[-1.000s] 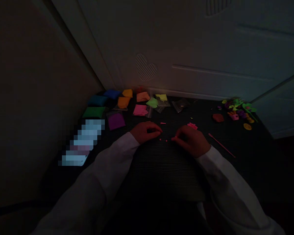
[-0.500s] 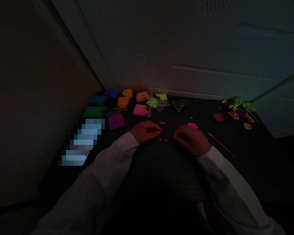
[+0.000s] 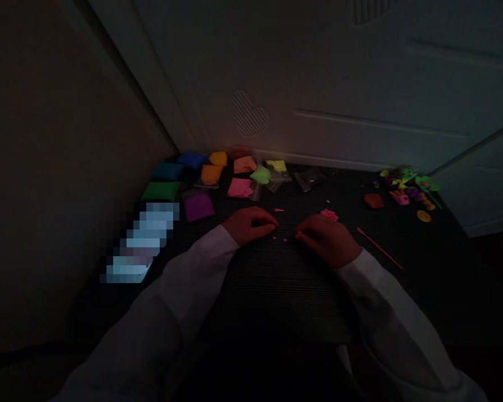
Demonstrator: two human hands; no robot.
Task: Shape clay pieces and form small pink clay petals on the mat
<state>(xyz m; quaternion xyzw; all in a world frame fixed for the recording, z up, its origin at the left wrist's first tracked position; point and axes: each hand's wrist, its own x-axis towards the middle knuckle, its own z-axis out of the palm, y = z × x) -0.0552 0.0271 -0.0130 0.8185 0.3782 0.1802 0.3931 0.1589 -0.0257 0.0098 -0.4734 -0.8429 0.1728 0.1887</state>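
a pale panelled door rises behind the dark table, and the light in here is poor. on the table's left a glowing phone lies beside the person's left sleeve. the right hand and the left hand rest near the middle, apart from each other. beyond them sit bagged packets of colour, the pink packet and the purple packet among them; at far right i see bright little models, one a pink cup. a thin pink stick lies right of the right hand, and a pink clump just behind it.

smallest are two pink beads, lying between the hands. over the last second the right thumb and forefinger have drawn closer together, and seem to pinch a pink bit; i'd judge it is being pressed or rolled into shape. the left hand and beads haven't moved. the left thumb and forefinger curve towards each other; whether they meet, or hold anything, i can't tell.
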